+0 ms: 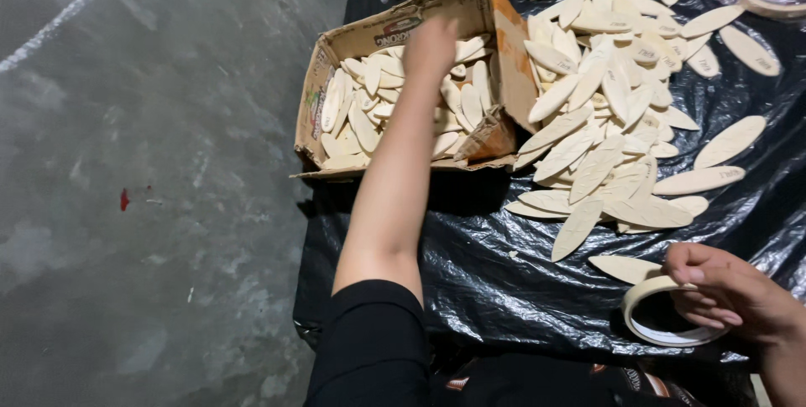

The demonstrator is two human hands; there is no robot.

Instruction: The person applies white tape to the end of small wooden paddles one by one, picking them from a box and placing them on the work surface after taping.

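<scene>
The left hand (pixel 430 44) reaches into the cardboard box (pixel 512 46), fingers blurred, so its grip on the wooden pieces (pixel 369 109) can't be told. The right hand (pixel 730 298) holds a tape roll (pixel 651 331) near the body. Beyond it a large pile (pixel 600 113) lies on black plastic (pixel 504 281), the box looking partly filled.

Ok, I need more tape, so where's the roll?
In the head view the tape roll lies at lower right on the black plastic sheet, under the right hand, just below the pile of wooden pieces.
</scene>
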